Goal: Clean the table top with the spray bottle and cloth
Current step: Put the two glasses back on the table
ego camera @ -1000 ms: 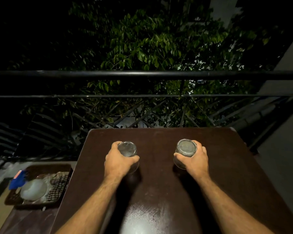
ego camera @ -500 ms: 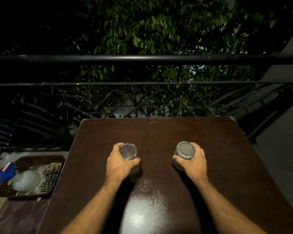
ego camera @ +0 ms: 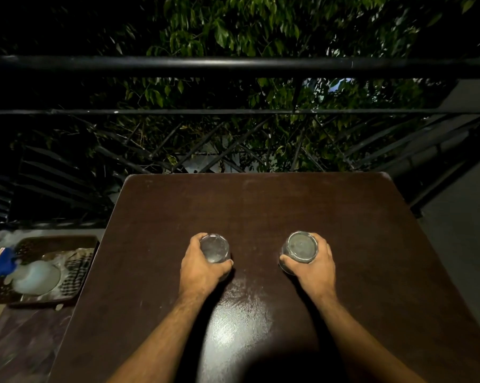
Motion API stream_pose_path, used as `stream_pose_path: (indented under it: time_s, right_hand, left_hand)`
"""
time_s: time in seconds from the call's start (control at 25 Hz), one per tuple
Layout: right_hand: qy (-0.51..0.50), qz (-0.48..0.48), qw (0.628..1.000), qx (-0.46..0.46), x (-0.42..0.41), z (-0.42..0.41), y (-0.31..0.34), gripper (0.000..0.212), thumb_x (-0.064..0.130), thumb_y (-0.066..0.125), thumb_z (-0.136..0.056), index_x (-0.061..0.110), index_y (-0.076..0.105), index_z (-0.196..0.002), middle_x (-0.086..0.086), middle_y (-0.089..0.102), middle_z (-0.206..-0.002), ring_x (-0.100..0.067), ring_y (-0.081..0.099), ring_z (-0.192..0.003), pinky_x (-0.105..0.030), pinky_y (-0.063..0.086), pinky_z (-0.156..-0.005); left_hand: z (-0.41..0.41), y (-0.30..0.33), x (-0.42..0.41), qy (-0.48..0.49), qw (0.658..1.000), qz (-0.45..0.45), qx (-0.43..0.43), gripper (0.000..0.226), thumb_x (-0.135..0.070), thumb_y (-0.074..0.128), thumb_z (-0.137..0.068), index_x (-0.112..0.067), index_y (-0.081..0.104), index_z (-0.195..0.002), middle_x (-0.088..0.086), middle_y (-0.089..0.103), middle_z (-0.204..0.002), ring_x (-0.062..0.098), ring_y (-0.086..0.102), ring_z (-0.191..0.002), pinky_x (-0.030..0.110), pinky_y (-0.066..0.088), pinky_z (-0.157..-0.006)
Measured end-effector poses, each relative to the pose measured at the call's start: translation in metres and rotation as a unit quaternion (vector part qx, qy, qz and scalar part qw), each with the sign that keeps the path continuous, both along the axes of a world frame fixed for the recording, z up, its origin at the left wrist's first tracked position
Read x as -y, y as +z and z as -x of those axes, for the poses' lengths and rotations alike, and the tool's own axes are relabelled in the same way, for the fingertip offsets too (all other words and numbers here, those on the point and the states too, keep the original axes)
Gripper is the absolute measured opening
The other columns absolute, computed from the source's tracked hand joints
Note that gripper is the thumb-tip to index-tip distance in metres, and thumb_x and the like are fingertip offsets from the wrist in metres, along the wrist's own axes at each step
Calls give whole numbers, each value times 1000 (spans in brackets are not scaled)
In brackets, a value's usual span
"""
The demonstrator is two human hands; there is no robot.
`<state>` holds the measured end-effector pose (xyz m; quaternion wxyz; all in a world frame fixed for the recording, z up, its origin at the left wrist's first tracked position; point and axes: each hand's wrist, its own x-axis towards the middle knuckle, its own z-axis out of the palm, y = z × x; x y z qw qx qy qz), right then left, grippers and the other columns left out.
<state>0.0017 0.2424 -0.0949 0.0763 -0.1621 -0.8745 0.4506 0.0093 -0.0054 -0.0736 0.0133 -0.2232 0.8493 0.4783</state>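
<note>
- Dark brown table (ego camera: 261, 205) fills the middle, its near part shiny with a pale glare patch.
- Left hand (ego camera: 202, 268) is wrapped around the left glass (ego camera: 214, 248), fingers curled round the far side, thumb across the near side.
- Right hand (ego camera: 313, 269) grips the right glass (ego camera: 299, 247) the same way, thumb on its left side.
- Both glasses appear upside down, standing on the table, well apart from each other.
- Left of the table, lower down, a tray (ego camera: 53, 240) holds the spray bottle (ego camera: 28, 275) with its blue head, lying beside a checked cloth (ego camera: 74, 268).
- Black railing (ego camera: 233, 66) runs behind the table, with green leaves beyond.
</note>
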Motion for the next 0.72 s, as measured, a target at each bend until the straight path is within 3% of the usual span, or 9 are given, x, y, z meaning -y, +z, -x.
stream_pose_path:
  time_s: [0.32, 0.72]
  right_hand:
    - [6, 7, 1000, 4, 1, -5, -2, 80, 39, 92, -49, 40, 49, -116, 17, 52, -114, -4, 54, -99, -22, 43, -84]
    - [17, 14, 999, 48, -3, -15, 5, 83, 42, 92, -48, 45, 44, -115, 18, 58, -113, -6, 59, -101, -25, 47, -83]
  left_hand:
    - [2, -5, -7, -28, 1000, 0, -3, 83, -22, 94, -58, -27, 52, -129, -4, 65, -115, 15, 62, -98, 22, 44, -86]
    - [-4, -1, -2, -40, 999, 18, 14, 86, -29, 95, -54, -29, 50, -127, -3, 65, -119, 17, 64, -101, 31, 53, -93]
